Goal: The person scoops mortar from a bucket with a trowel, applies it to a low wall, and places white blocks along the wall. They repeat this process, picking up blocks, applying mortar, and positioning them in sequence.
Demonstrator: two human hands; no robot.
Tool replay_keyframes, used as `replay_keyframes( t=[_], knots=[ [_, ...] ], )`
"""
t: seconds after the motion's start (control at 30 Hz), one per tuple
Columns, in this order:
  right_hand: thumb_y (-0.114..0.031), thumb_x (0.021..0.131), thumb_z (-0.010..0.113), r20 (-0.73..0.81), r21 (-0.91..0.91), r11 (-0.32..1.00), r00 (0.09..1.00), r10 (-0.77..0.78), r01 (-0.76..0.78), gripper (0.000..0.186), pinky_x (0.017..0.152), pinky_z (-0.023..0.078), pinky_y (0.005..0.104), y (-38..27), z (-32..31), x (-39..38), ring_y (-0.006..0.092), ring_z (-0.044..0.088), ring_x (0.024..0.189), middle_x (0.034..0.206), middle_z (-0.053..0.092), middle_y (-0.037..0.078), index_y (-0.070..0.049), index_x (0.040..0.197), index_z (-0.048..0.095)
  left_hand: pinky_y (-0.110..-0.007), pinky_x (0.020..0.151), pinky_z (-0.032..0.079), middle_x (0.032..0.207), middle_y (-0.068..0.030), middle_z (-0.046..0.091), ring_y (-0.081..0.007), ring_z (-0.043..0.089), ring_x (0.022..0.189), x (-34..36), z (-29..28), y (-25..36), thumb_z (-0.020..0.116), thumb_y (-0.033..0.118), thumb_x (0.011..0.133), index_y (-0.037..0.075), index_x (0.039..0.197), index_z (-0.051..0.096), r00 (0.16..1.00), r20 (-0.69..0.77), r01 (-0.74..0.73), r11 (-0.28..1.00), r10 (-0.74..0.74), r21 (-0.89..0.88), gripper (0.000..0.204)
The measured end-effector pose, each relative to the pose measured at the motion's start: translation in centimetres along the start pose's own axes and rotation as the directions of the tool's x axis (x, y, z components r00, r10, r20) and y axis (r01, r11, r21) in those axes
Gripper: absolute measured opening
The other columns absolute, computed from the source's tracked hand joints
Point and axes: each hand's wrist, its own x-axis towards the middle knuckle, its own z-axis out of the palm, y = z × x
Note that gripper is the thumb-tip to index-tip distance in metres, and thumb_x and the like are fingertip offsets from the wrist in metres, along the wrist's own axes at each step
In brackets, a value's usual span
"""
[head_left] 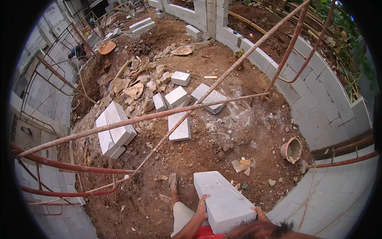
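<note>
A large white lightweight concrete block [223,195] is between my two hands at the lower middle, in front of my body and tilted away to the upper left. My left hand [202,205] grips its left side, with the fingers on the upper edge. At its near right corner my right hand [260,212] is closed on the edge; part of that hand is hidden. Below the block, my sandalled left foot [173,182] stands on brown soil. More white blocks [180,126] lie on the ground ahead, with a stack of blocks [113,127] to the left.
Rusty scaffold pipes [159,114] cross in front of me. A grey block wall [318,97] curves along the right, near a mortar-caked bucket [291,150]. Torn paper and rubble [133,89] cover the ground ahead. An orange basin [106,47] and another person [78,51] are farther back left.
</note>
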Motion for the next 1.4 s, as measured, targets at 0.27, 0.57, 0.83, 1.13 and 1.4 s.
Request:
replay_keyframes(
  t=[0.27, 0.57, 0.83, 1.13, 1.4],
  knots=[
    [-0.067, 0.086, 0.058, -0.092, 0.348, 0.931, 0.993, -0.08, 0.108, 0.068, 0.049, 0.031, 0.0274, 6.8, -7.4, -1.7, 0.0131, 0.052, 0.061, 0.079, 0.061, 0.004, -0.006, 0.114, 0.062, -0.055, 0.104, 0.049, 0.135, -0.0195, 0.061, -0.038, 0.06, 0.119, 3.5, 9.3, -3.6, 0.073, 0.048, 0.078, 0.002, 0.146, 0.048, 0.989, -0.046, 0.146, 0.898, -0.139, 0.416, 0.086],
    [-0.073, 0.084, 0.058, -0.071, 0.549, 0.836, 0.996, 0.044, 0.002, 0.096, 0.093, 0.043, 0.036, 7.2, -12.9, -4.8, 0.0256, 0.054, 0.116, 0.133, 0.057, 0.015, 0.0, 0.145, 0.05, -0.055, 0.104, 0.048, 0.137, -0.0225, 0.057, -0.0401, 0.059, 0.12, 2.5, 21.6, -6.8, 0.073, 0.053, 0.075, 0.002, 0.15, 0.043, 0.976, -0.115, 0.214, 0.73, -0.184, 0.649, 0.095],
    [-0.075, 0.085, 0.057, -0.143, 0.576, 0.814, 0.99, 0.008, 0.077, 0.096, 0.102, 0.04, 0.0394, 0.7, -20.4, -4.0, 0.0302, 0.052, 0.123, 0.136, 0.057, 0.019, 0.001, 0.144, 0.052, -0.054, 0.103, 0.05, 0.135, -0.0217, 0.058, -0.0398, 0.059, 0.12, 8.2, 33.1, -9.8, 0.071, 0.045, 0.079, 0.003, 0.15, 0.044, 0.952, 0.048, 0.192, 0.712, -0.303, 0.675, 0.086],
    [-0.074, 0.086, 0.055, -0.237, 0.505, 0.862, 0.967, 0.09, 0.044, 0.092, 0.091, 0.042, 0.0361, -15.5, -33.7, 7.1, 0.0268, 0.054, 0.113, 0.125, 0.06, 0.017, 0.001, 0.139, 0.055, -0.054, 0.097, 0.053, 0.132, -0.0223, 0.059, -0.0391, 0.061, 0.117, 23.8, 50.1, -11.9, 0.072, 0.052, 0.077, 0.002, 0.15, 0.043, 0.935, 0.006, 0.277, 0.741, -0.355, 0.611, 0.093],
    [-0.078, 0.084, 0.053, -0.372, 0.263, 0.963, 0.927, 0.038, 0.066, 0.1, 0.096, 0.041, 0.0387, -33.5, -47.4, 16.6, 0.03, 0.054, 0.123, 0.138, 0.057, 0.021, 0.0, 0.147, 0.051, -0.054, 0.1, 0.051, 0.133, -0.0232, 0.061, -0.0391, 0.062, 0.119, 37.5, 64.4, -12.5, 0.07, 0.056, 0.074, 0.002, 0.15, 0.044, 0.909, 0.044, 0.333, 0.785, -0.414, 0.522, 0.097]
  ],
)
